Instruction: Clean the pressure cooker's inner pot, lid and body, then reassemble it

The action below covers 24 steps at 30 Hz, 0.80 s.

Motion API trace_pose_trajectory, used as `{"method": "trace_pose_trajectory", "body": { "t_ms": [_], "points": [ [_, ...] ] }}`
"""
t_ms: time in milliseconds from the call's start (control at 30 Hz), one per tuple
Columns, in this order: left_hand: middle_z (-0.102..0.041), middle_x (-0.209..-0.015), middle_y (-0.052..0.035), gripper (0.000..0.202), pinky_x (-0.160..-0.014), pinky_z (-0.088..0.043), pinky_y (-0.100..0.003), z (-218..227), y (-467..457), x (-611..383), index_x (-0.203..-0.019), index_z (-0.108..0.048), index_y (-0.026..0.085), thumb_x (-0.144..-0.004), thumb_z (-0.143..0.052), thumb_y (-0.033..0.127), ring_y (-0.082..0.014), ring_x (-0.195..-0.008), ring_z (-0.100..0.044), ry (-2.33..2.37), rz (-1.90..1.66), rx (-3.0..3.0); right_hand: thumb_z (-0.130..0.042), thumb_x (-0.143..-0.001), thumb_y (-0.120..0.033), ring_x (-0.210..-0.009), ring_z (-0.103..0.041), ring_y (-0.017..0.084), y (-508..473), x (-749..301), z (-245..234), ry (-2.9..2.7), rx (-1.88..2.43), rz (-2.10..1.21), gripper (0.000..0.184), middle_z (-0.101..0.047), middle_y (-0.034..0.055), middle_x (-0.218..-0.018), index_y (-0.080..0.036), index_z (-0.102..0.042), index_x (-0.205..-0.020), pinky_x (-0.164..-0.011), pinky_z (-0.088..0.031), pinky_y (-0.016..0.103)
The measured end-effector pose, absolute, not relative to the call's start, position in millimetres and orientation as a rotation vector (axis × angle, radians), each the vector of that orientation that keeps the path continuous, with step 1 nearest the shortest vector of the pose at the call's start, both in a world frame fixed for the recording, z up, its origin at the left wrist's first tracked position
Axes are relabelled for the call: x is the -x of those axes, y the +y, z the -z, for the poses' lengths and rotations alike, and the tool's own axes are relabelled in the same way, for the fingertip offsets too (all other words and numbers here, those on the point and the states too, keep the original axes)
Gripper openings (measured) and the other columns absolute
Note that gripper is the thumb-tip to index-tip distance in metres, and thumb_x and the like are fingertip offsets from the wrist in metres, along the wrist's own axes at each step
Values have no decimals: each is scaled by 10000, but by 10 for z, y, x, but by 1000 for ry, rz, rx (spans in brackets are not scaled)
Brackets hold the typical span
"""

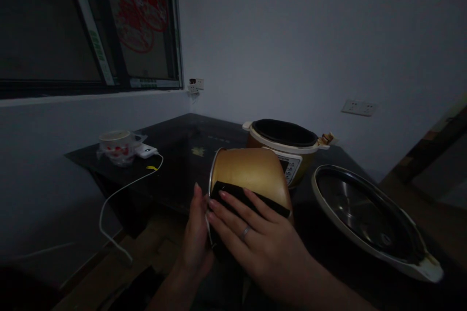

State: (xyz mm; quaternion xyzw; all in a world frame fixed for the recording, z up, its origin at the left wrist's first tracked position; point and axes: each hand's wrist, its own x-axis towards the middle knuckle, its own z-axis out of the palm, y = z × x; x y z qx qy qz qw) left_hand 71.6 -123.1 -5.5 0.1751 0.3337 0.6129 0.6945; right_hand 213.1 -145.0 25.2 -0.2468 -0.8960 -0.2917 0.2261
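A gold inner pot (248, 167) is tipped on its side above the near edge of the table, its metal rim toward the left. My left hand (197, 238) grips it at the rim, thumb pointing up; part of the fingers is hidden. Against the pot's outer wall, my right hand (255, 238) presses a black cloth (270, 203) with its fingers laid over it. A ring shows on one of those fingers. Behind the pot stands a gold and white electric cooker (310, 160) with its top uncovered. To the right lies the cooker's lid (361, 214), inner side up.
The dark glossy table (175, 146) reaches back to the wall. At its left are a plastic-wrapped container (118, 148) and a white device (146, 151) whose cable (104, 209) hangs over the edge. Wall sockets (359, 107) are at the right, a window at the left.
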Motion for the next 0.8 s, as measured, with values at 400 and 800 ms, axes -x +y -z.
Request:
{"method": "trace_pose_trajectory", "body": {
  "t_ms": [400, 800],
  "points": [
    [-705, -1144, -133, 647, -1009, -453, -431, 198, -1238, -654, -1083, -681, 147, -664, -708, 639, -333, -1204, -566, 724, -1248, -602, -468, -841, -41, -1274, -522, 233, -756, -2363, -950, -2513, 1109, -19, 482, -582, 87, -1353, -174, -571, -1292, -1084, -395, 456],
    [-735, -1049, -137, 726, -924, -511, -416, 252, -1218, -619, -1084, -686, 154, -597, -715, 692, -337, -1087, -644, 740, -1239, -574, -523, -900, -241, -1383, -372, 263, -1126, -2244, -830, -2742, 827, 308, 490, -435, 72, -1478, -155, -469, -1379, -1142, -306, 505]
  ]
}}
